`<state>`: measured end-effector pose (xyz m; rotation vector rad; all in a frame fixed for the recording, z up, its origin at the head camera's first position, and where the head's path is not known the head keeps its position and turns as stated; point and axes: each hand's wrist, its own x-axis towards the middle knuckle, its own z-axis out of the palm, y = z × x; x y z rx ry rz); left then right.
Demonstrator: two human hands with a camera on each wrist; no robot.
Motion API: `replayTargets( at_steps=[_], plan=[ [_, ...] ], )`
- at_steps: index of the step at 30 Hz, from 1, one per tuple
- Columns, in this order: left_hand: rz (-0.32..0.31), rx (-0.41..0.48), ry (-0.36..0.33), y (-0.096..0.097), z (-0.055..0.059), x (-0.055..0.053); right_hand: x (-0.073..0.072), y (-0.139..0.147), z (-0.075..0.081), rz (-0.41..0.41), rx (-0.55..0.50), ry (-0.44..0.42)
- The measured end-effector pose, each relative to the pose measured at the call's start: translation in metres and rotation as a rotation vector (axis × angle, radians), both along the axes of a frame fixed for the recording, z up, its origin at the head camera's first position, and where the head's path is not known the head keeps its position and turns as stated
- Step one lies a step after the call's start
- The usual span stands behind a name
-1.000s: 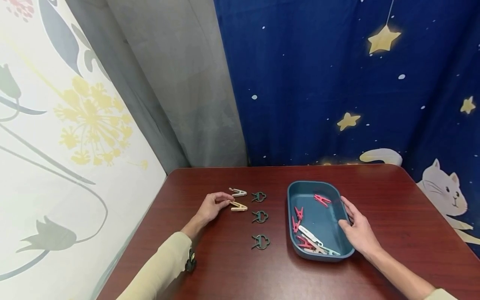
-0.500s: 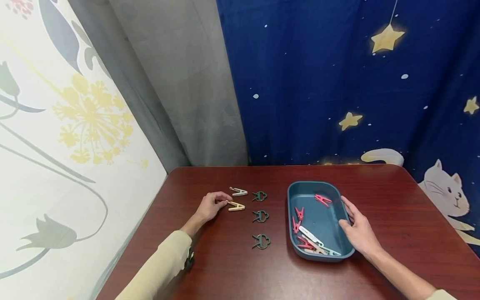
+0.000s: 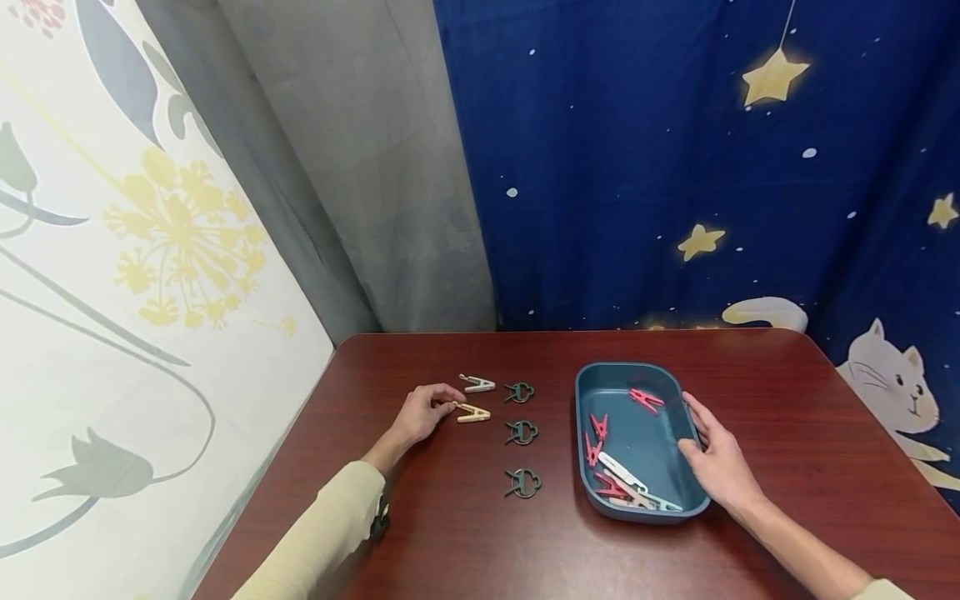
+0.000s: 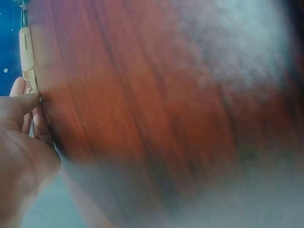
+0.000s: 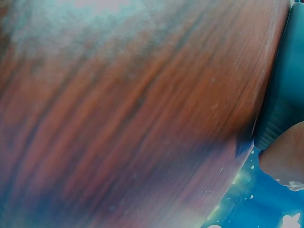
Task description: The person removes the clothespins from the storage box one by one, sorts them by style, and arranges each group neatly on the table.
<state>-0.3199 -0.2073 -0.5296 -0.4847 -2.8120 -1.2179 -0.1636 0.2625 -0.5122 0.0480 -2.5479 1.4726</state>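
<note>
My left hand (image 3: 424, 412) pinches the near-left end of a pale yellow clothespin (image 3: 474, 413) lying on the table. In the left wrist view, the thumb and fingertips meet at the hooked tip of this clothespin (image 4: 27, 52). Just behind it lies a white clothespin (image 3: 477, 384), apart from the hand. My right hand (image 3: 716, 458) grips the right side of a blue-grey bin (image 3: 637, 517), thumb over the rim and fingers along the outer wall. Several red clothespins (image 3: 645, 400) and a few white and pale ones (image 3: 622, 472) lie inside the bin, mostly in its near-left part.
Three dark green cloud-shaped clips stand in a column between hand and bin: a far clip (image 3: 519, 392), a middle clip (image 3: 521, 432) and a near clip (image 3: 522, 483). The brown table (image 3: 450, 542) ends at the back against grey and blue curtains.
The yellow clothespin, in the left hand's fingers, has shifted slightly left over the first half second, then stayed still. The right hand and the bin have not moved.
</note>
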Motion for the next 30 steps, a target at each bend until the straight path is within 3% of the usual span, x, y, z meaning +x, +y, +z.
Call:
replayTargets(
  at_steps=[13, 18, 21, 24, 27, 30],
  plan=[
    [-0.015, 0.002, 0.012, -0.001, 0.002, 0.0, 0.0, 0.0, 0.001, -0.002, -0.004, 0.0],
    [0.059, 0.05, 0.059, -0.002, 0.007, -0.002, 0.0, -0.001, 0.002, -0.003, -0.01, -0.012],
    [0.126, 0.098, 0.158, 0.004, 0.015, -0.007, 0.0, -0.001, 0.002, -0.002, -0.009, -0.011],
    [0.143, 0.166, 0.264, 0.019, 0.03, -0.01, -0.001, -0.001, 0.001, -0.002, -0.008, -0.008],
    [0.083, 0.279, 0.298, 0.041, 0.047, -0.011, -0.001, -0.001, 0.001, -0.002, -0.009, -0.012],
    [-0.026, 0.422, 0.273, 0.069, 0.062, -0.009, -0.001, 0.0, 0.001, -0.003, -0.012, -0.017]
  ],
)
